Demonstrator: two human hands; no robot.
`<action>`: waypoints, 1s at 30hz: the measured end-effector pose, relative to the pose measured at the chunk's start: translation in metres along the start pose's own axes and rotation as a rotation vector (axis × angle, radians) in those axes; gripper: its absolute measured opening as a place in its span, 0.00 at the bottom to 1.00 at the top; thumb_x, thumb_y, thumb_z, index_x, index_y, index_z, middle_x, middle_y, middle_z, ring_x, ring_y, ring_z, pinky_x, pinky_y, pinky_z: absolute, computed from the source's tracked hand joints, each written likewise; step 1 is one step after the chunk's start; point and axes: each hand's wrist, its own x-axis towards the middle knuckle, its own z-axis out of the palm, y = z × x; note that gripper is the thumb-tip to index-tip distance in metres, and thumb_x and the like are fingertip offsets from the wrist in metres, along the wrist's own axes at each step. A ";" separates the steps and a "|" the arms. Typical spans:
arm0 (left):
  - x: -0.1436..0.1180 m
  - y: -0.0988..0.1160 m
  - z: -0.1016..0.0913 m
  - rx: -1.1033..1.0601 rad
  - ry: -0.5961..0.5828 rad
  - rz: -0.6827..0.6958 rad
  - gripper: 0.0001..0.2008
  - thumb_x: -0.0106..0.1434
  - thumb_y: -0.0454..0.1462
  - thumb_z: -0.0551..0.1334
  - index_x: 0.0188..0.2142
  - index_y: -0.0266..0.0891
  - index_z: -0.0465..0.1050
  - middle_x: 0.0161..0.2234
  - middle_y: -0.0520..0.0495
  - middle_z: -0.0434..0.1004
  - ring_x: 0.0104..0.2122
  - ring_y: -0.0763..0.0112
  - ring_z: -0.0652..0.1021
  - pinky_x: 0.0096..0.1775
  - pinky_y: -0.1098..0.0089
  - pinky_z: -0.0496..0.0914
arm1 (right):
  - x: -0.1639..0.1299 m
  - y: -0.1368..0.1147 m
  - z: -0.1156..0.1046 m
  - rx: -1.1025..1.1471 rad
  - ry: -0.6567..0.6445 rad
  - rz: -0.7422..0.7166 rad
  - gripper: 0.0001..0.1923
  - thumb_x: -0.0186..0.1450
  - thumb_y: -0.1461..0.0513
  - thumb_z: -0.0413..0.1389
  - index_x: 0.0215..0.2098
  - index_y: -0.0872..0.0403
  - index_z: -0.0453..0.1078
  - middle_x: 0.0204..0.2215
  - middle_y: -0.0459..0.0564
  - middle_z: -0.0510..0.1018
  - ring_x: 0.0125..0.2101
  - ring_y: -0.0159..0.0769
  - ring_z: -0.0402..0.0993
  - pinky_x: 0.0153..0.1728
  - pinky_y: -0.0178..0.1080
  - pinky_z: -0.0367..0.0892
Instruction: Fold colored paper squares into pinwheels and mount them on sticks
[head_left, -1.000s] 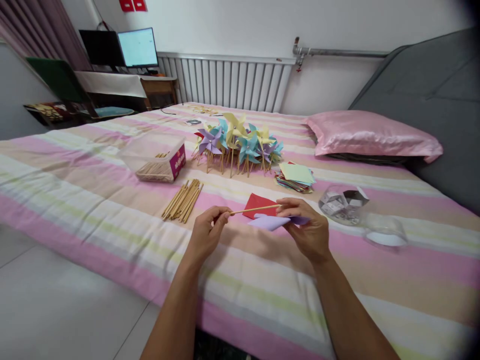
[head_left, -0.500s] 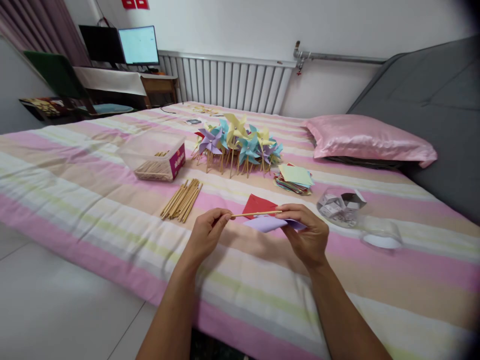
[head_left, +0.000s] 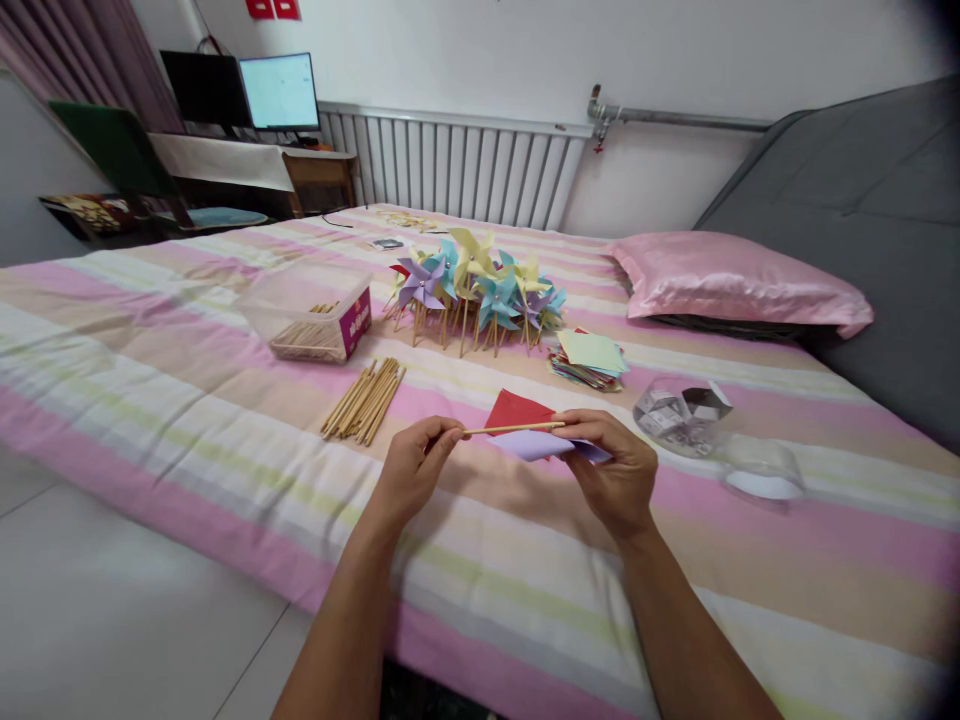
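Observation:
My left hand [head_left: 414, 468] pinches one end of a thin wooden stick [head_left: 510, 429] that runs level toward my right hand [head_left: 611, 467]. The right hand grips a folded lilac paper piece [head_left: 534, 446] and touches the stick's other end. Both hands hover just above a striped bedspread [head_left: 225, 420]. A red paper square [head_left: 513, 409] lies on the bed right behind the lilac paper.
A loose bundle of wooden sticks [head_left: 365, 399] lies left of the hands. Further back are a clear box with sticks [head_left: 309, 312], a cluster of finished pinwheels [head_left: 474, 287], a stack of coloured paper [head_left: 589, 357], a clear container [head_left: 681, 413], its lid [head_left: 763, 468] and a pink pillow [head_left: 739, 281].
The hands and the stick have stayed almost still; the view shifted slightly, and the stick sits a little more level than before.

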 end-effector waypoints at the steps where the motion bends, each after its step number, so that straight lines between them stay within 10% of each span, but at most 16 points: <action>1: 0.000 0.000 0.000 -0.003 0.004 0.003 0.11 0.62 0.40 0.56 0.30 0.37 0.74 0.23 0.51 0.72 0.24 0.73 0.68 0.27 0.74 0.63 | 0.000 0.000 0.000 0.005 0.000 -0.002 0.05 0.56 0.64 0.62 0.32 0.48 0.75 0.34 0.49 0.79 0.38 0.40 0.75 0.37 0.42 0.71; 30: 0.000 0.005 0.001 -0.062 0.086 0.041 0.07 0.60 0.38 0.59 0.30 0.38 0.75 0.25 0.50 0.75 0.25 0.74 0.71 0.29 0.73 0.65 | -0.001 -0.004 0.003 0.019 0.039 -0.015 0.07 0.56 0.65 0.62 0.32 0.47 0.76 0.33 0.48 0.78 0.37 0.39 0.75 0.36 0.41 0.72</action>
